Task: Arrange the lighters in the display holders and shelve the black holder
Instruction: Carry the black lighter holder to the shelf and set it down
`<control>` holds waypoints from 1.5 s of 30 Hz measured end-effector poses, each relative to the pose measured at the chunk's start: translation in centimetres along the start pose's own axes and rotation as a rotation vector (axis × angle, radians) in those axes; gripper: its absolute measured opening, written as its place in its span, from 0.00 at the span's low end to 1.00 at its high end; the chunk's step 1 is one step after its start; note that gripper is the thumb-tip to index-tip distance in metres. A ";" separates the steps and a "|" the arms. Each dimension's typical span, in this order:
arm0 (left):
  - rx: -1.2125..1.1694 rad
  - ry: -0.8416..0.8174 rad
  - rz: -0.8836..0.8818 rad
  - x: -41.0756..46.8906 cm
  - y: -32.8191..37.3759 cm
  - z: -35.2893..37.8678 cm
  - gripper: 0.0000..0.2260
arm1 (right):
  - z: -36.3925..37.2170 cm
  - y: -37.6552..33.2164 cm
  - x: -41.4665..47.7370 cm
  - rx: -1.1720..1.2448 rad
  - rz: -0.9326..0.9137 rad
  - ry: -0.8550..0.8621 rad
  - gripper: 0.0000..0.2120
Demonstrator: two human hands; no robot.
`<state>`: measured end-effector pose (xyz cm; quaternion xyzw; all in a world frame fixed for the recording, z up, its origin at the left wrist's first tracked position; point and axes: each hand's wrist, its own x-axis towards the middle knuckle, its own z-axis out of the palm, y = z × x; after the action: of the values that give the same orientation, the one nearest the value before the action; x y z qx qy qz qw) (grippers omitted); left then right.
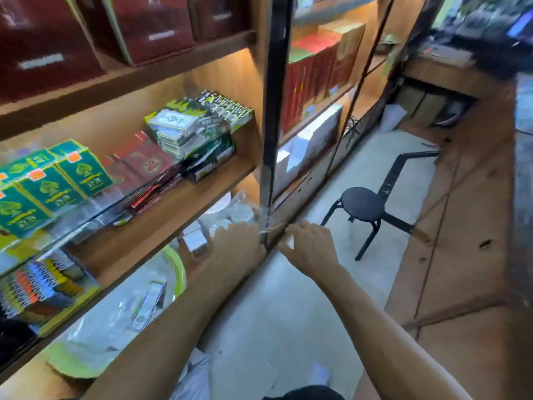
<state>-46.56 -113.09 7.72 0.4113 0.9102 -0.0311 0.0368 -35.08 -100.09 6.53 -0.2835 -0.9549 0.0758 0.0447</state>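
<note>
Both of my hands are at the foot of the black door frame (pixel 273 111) in the middle of the picture, well apart from the lighters (pixel 37 284), which stand in packed rows at the lower left edge. The left hand (pixel 239 245) reaches forward with its back to me, fingers against a clear, glassy edge. The right hand (pixel 310 243) has bent fingers close to the frame. Blur hides the fingertips, so I cannot tell whether either hand grips anything. The lighters look like small, hard plastic bodies in orange, blue and yellow with shiny metal tops, seated in a yellow holder (pixel 73 306) on a wooden shelf (pixel 161 217). A dark mass (pixel 11 339) below them may be the black holder, but I cannot be sure. I judge each lighter light, stiff and slick, best pinched across its flat sides below the cap. A filled holder is heavier and spills easily, so I would take it by both ends, kept level.
</note>
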 end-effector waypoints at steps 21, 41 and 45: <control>0.040 -0.002 0.404 20.3 35.8 -4.1 0.17 | -6.7 38.7 3.0 -0.004 0.365 -0.024 0.18; 0.105 0.007 0.986 48.5 65.2 -4.3 0.18 | -11.0 64.2 14.3 0.029 0.951 -0.004 0.18; 0.113 0.000 1.089 52.0 70.7 -4.5 0.16 | -11.2 69.8 16.1 0.007 1.051 0.017 0.17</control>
<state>-27.89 -27.20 5.48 0.8243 0.5627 -0.0565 0.0253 -9.74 -32.14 6.35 -0.7246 -0.6833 0.0890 0.0093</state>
